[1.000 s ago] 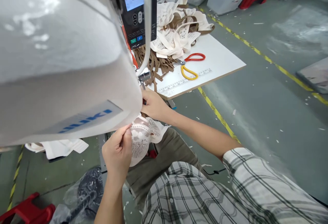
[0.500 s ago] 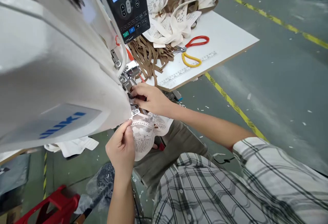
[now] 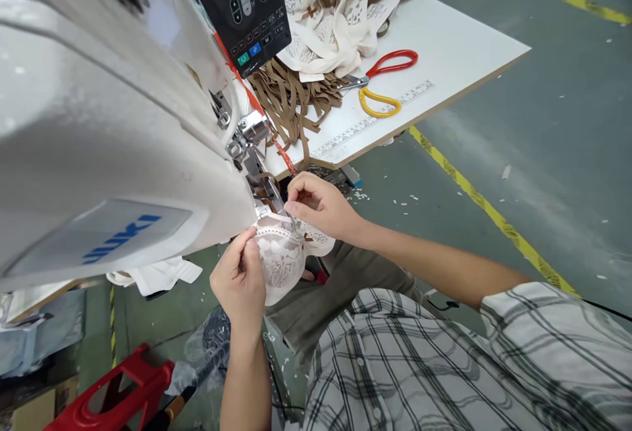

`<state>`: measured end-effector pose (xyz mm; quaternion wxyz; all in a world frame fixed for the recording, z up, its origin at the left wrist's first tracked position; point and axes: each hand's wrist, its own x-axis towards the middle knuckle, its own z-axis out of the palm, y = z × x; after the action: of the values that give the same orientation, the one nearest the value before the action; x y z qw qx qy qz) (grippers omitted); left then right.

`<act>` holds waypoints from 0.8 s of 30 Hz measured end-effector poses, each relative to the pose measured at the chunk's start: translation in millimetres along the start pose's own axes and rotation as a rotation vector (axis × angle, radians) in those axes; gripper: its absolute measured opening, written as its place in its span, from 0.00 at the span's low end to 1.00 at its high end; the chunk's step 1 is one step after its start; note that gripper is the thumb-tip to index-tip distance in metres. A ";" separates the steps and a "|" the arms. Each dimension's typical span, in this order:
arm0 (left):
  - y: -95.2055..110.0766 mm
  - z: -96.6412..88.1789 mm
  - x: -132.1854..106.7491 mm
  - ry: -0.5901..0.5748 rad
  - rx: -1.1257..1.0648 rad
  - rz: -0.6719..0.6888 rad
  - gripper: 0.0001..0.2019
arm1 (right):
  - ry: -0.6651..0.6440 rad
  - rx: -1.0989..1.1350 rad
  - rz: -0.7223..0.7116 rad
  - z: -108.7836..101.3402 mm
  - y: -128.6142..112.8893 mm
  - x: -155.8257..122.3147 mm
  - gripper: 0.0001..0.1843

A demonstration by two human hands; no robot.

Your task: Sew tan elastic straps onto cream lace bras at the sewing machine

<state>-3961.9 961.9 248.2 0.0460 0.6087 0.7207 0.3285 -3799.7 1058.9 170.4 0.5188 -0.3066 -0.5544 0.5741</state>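
A white lace piece [image 3: 279, 266] hangs under the presser foot [image 3: 266, 195] of a big white sewing machine [image 3: 108, 141]. My left hand [image 3: 239, 283] pinches the near edge of the lace, fingers closed. My right hand [image 3: 323, 207] sits just right of the presser foot, fingers curled and pinched on the lace's top edge at the needle area.
A black control panel [image 3: 244, 6] hangs from the machine. On the white worktable [image 3: 444, 49] lie red and yellow scissors [image 3: 382, 82], brown straps [image 3: 291, 99] and a heap of cream lace pieces [image 3: 340, 16]. A red stool [image 3: 118, 391] stands on the floor at lower left. Yellow floor tape [image 3: 488, 210] runs right.
My right hand has drawn back from the needle area, down and to the right, and now pinches the lace edge. The view has shifted, baring more of the presser foot.
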 end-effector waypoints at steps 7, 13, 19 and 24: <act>-0.3 -0.9 0.2 0.011 -0.014 -0.006 0.11 | -0.036 -0.008 0.004 1.1 -3.7 -9.0 0.10; -0.7 -1.9 1.7 0.004 -0.012 -0.028 0.11 | -0.042 -0.019 0.025 3.6 -8.3 -11.0 0.12; 5.3 -2.2 -4.9 -0.040 -0.031 -0.025 0.10 | -0.001 -0.076 0.073 9.4 -9.9 -29.1 0.16; 16.9 7.9 -35.3 -0.107 -0.126 -0.008 0.09 | -0.057 0.226 0.306 9.0 -13.5 -55.5 0.13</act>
<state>-3935.0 933.9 239.2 0.1238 0.6185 0.6975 0.3401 -3789.4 1002.1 172.7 0.4409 -0.3108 -0.4478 0.7131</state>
